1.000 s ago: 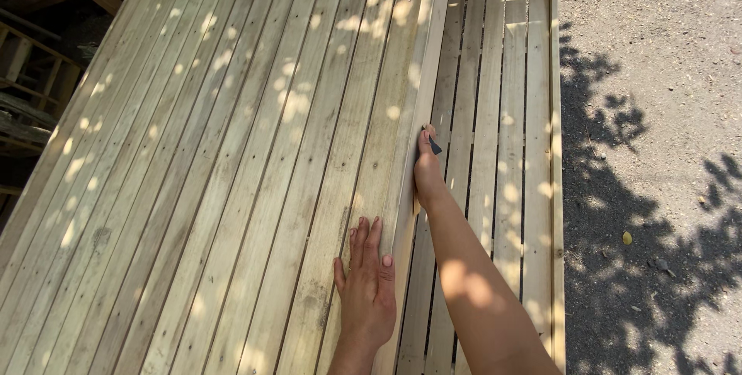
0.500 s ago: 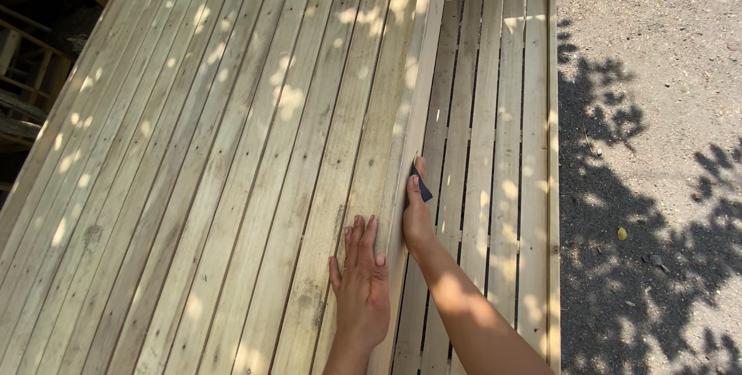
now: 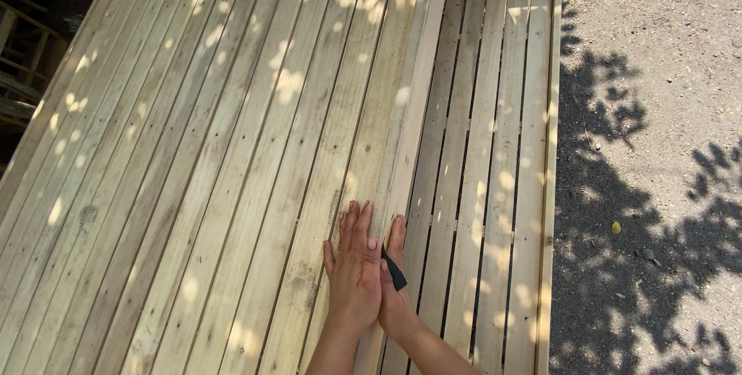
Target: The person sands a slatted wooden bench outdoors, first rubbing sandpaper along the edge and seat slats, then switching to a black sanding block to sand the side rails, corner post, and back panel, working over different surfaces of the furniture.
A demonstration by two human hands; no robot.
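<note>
- Sandpaper piece (image 3: 394, 273), small and dark, sits at the edge of the long wooden panel (image 3: 255, 151), low in the view and a little right of the middle.
- The right hand (image 3: 396, 286) holds this dark piece against the outer edge board (image 3: 417, 97) of the panel; the fingers are together and pressed on it, with the thumb side up along the board.
- The left hand (image 3: 354, 271) lies flat on the top of the panel, just beside the right hand and touching it. Its fingers are straight, close together and point up along the slats; it holds nothing.
- The panel is made of many pale narrow slats which run from the bottom of the view to the top, with spots of sunlight on them.
- To the right of the edge board, a second slatted panel (image 3: 495, 190) lies lower; its slats have open gaps between them.
- Further right is a gravel ground (image 3: 657, 74) with dark shadows of leaves (image 3: 618, 213) on it.
- At the upper left, dark wooden beams (image 3: 23, 43) are visible in shade, but I cannot tell what they belong to.
</note>
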